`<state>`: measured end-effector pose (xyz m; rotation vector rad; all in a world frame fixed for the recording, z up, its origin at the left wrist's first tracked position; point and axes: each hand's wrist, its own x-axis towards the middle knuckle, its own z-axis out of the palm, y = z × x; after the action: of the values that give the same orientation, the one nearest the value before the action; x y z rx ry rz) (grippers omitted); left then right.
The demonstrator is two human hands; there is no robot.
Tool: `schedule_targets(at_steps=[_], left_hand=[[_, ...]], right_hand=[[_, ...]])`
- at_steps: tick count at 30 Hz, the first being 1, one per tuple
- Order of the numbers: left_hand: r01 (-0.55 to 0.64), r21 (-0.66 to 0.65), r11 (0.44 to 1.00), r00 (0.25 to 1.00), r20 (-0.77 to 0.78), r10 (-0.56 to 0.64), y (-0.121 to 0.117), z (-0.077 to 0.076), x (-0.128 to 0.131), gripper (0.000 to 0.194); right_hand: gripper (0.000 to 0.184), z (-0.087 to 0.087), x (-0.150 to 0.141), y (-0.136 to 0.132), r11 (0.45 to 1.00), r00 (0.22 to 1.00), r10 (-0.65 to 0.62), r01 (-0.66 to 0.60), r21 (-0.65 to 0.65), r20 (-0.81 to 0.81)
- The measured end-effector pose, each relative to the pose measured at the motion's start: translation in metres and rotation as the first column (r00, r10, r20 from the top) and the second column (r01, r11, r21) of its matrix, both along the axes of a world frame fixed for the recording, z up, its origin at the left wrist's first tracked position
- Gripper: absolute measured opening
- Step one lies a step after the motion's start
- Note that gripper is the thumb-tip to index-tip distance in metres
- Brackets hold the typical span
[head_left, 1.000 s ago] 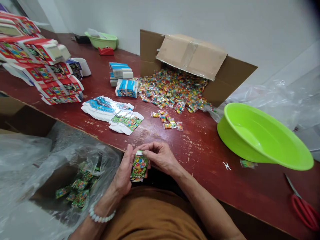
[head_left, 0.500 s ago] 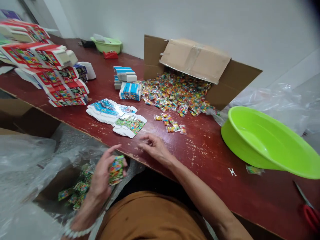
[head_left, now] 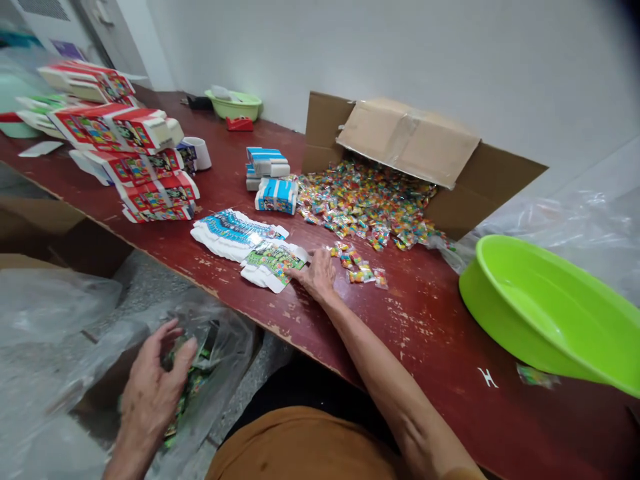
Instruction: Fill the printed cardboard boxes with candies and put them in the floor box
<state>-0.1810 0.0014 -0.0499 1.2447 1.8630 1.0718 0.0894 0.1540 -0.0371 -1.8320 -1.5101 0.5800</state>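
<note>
My left hand (head_left: 157, 380) hangs with fingers apart and nothing in its grasp, over a plastic-lined cardboard box (head_left: 100, 407). Small green printed candy boxes (head_left: 193, 387) lie inside it, partly hidden by the hand and the plastic. On the red table, my right hand (head_left: 319, 275) rests at the right edge of a green flat carton (head_left: 273, 259). Its thumb lies over the printed face, while the other fingers bend beside the end flap. Behind that carton spreads a fan of blue-and-white flat cartons (head_left: 233, 230). Several wrapped candies (head_left: 361, 272) lie just right of my right hand.
A tipped cardboard box (head_left: 410, 140) spills a heap of wrapped candies (head_left: 365, 200). Banded blue cartons (head_left: 277, 195) stand beside it, and stacked red cartons (head_left: 150, 180) at the left. A large green basin (head_left: 540, 320) sits at the right, near a white scrap (head_left: 487, 378).
My left hand has let go of the filled green candy box and moved down-left over the lined box. My right hand has moved forward onto the green flat carton. The view has shifted.
</note>
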Motion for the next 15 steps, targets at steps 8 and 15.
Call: schedule_targets(at_steps=[8, 15], left_hand=[[0.130, 0.246, 0.961, 0.991, -0.024, -0.128, 0.025, 0.030, 0.064, 0.052], [0.358, 0.400, 0.844, 0.895, -0.404, -0.188, 0.052, 0.026, 0.104, 0.047]], right_hand=[[0.027, 0.005, 0.029, -0.019, 0.991, 0.834, 0.110, -0.052, 0.122, -0.540], [0.030, 0.008, 0.051, -0.040, 0.986, 0.736, 0.128, -0.020, 0.167, -0.665]])
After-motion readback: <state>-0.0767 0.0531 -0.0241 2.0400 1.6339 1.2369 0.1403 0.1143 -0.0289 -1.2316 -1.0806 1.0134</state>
